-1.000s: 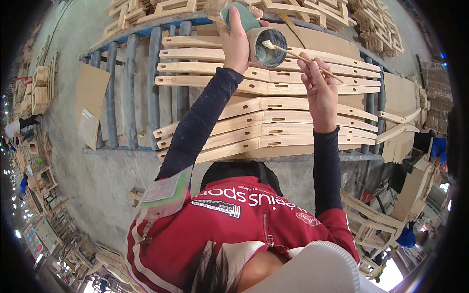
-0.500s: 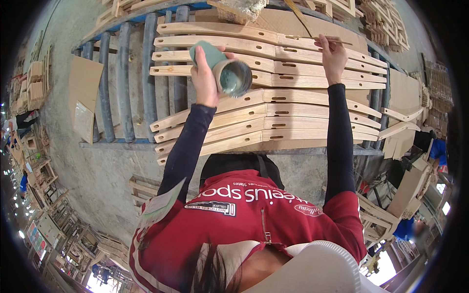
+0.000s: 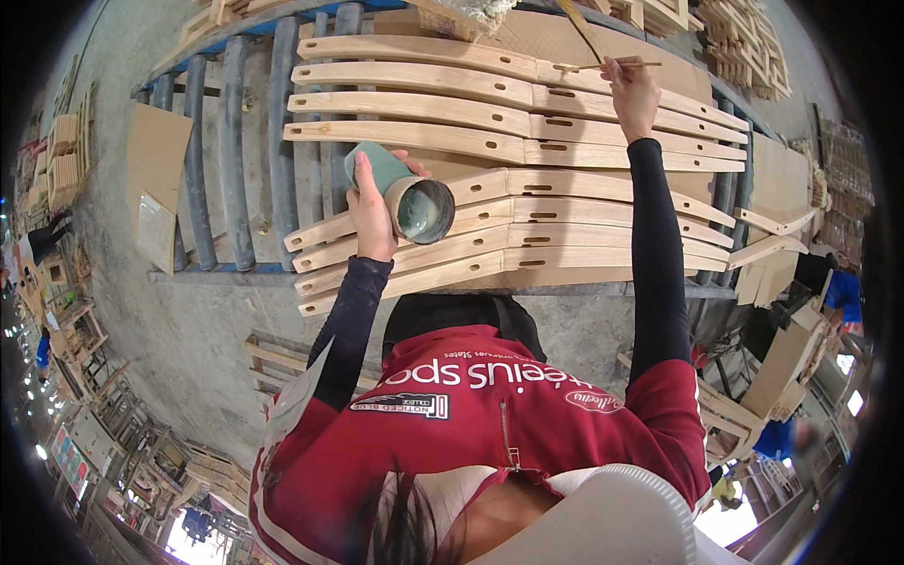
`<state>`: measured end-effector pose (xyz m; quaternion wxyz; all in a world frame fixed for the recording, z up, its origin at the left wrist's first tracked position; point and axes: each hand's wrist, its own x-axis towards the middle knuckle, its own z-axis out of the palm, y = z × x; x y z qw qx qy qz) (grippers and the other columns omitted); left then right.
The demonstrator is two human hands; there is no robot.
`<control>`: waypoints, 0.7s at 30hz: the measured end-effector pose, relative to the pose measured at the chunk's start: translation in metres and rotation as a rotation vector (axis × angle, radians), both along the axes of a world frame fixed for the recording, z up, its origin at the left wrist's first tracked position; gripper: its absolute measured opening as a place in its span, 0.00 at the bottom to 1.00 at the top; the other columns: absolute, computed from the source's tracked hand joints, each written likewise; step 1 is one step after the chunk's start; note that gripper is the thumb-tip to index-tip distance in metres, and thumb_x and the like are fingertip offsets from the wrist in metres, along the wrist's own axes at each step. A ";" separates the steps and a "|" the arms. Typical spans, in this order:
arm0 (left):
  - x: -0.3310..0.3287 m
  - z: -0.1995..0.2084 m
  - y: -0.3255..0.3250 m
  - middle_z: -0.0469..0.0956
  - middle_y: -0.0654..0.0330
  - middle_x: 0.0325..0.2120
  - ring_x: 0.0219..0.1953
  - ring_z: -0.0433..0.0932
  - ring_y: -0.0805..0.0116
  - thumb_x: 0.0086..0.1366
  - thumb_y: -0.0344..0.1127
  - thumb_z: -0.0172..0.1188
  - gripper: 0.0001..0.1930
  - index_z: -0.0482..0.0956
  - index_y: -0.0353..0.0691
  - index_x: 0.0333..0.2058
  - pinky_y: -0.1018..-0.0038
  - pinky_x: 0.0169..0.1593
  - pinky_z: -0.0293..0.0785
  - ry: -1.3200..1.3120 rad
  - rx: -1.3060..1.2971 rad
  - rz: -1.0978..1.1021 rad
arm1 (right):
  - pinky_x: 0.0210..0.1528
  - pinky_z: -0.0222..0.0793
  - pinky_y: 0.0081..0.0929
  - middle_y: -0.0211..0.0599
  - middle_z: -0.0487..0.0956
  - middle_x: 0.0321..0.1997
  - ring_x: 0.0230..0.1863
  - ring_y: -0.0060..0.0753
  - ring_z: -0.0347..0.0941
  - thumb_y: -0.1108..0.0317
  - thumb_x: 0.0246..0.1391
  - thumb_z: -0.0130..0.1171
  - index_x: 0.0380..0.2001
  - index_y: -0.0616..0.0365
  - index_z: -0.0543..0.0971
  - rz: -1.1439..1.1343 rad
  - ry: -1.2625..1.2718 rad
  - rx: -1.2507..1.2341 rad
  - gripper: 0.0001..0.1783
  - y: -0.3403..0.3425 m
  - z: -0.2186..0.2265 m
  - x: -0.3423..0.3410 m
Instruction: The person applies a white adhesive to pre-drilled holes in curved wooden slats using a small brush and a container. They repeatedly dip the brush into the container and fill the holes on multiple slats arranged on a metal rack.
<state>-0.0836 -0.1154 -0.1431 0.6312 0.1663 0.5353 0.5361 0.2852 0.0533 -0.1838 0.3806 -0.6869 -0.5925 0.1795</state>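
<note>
My left hand (image 3: pixel 374 221) is wrapped round a round open cup (image 3: pixel 435 200) with whitish and dark green stuff inside, tilted so its mouth shows. A flat green pad (image 3: pixel 369 166) is held along with it, beside the cup. My right hand (image 3: pixel 633 99) pinches a thin wooden stick (image 3: pixel 591 67), whose far end is at the top slat near a slot; whether it has a brush tip is too small to tell. Under both hands lie pale, bent wooden slats in an upper group (image 3: pixel 405 73) and a lower group (image 3: pixel 452 222), with slots and holes along their faces.
The slats lie on cardboard (image 3: pixel 659 68) over a roller conveyor (image 3: pixel 235 151). A cardboard sheet (image 3: pixel 155 155) stands at the left. A whitish block (image 3: pixel 466 14) and a narrow strip (image 3: pixel 579 28) are at the far edge. Stacked wooden frames (image 3: pixel 744 42) sit at the far right.
My left hand has moved nearer and slightly left with the cup and pad, now over the lower slats. My right hand has shifted slightly left and away with the stick.
</note>
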 end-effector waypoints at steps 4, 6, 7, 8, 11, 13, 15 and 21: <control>0.002 -0.002 0.000 0.80 0.48 0.31 0.35 0.82 0.57 0.74 0.59 0.39 0.31 0.73 0.31 0.45 0.66 0.39 0.82 -0.012 0.011 -0.003 | 0.33 0.75 0.22 0.36 0.85 0.27 0.31 0.28 0.84 0.59 0.60 0.64 0.32 0.60 0.78 0.041 0.015 0.049 0.14 0.005 0.001 -0.007; 0.003 -0.001 0.002 0.80 0.48 0.31 0.35 0.82 0.57 0.74 0.60 0.39 0.31 0.72 0.31 0.45 0.66 0.39 0.82 -0.005 0.024 -0.013 | 0.33 0.75 0.25 0.36 0.85 0.26 0.30 0.29 0.84 0.58 0.59 0.64 0.32 0.59 0.78 0.060 -0.064 0.034 0.14 0.012 -0.006 -0.009; 0.004 0.002 0.003 0.80 0.48 0.31 0.35 0.82 0.57 0.74 0.60 0.39 0.31 0.72 0.31 0.45 0.66 0.39 0.82 0.001 0.025 -0.015 | 0.33 0.75 0.27 0.36 0.85 0.26 0.30 0.31 0.84 0.57 0.59 0.64 0.32 0.58 0.79 0.078 -0.076 0.027 0.14 0.015 -0.008 -0.009; 0.004 0.003 0.004 0.80 0.48 0.31 0.35 0.82 0.57 0.74 0.60 0.39 0.31 0.72 0.31 0.45 0.66 0.39 0.82 0.007 0.023 -0.017 | 0.33 0.75 0.29 0.36 0.84 0.25 0.30 0.32 0.84 0.56 0.59 0.63 0.32 0.57 0.79 0.097 -0.088 0.017 0.14 0.017 -0.009 -0.011; 0.001 0.003 0.005 0.80 0.49 0.32 0.35 0.82 0.57 0.74 0.60 0.38 0.32 0.72 0.31 0.46 0.65 0.40 0.82 -0.015 0.035 -0.014 | 0.33 0.74 0.35 0.36 0.84 0.25 0.29 0.40 0.82 0.52 0.57 0.63 0.33 0.54 0.80 0.114 -0.257 -0.007 0.16 0.031 -0.013 -0.002; -0.002 0.005 0.003 0.80 0.49 0.32 0.36 0.83 0.57 0.74 0.60 0.38 0.32 0.72 0.31 0.45 0.65 0.40 0.83 -0.001 0.023 0.001 | 0.33 0.74 0.37 0.36 0.84 0.26 0.29 0.41 0.82 0.51 0.56 0.63 0.34 0.54 0.81 0.081 -0.441 -0.029 0.17 0.038 -0.008 0.002; -0.006 0.004 0.002 0.79 0.49 0.32 0.36 0.83 0.57 0.74 0.60 0.38 0.32 0.73 0.31 0.45 0.65 0.40 0.83 0.005 0.014 0.021 | 0.33 0.74 0.38 0.38 0.84 0.26 0.30 0.43 0.82 0.49 0.55 0.63 0.32 0.55 0.82 0.134 -0.460 -0.034 0.19 0.038 0.002 -0.004; -0.013 0.001 -0.001 0.79 0.49 0.32 0.37 0.83 0.57 0.74 0.60 0.38 0.32 0.73 0.31 0.45 0.65 0.40 0.83 -0.003 0.000 0.040 | 0.33 0.75 0.38 0.37 0.84 0.26 0.29 0.43 0.82 0.48 0.56 0.62 0.29 0.57 0.83 0.199 -0.342 -0.064 0.20 0.041 0.010 -0.015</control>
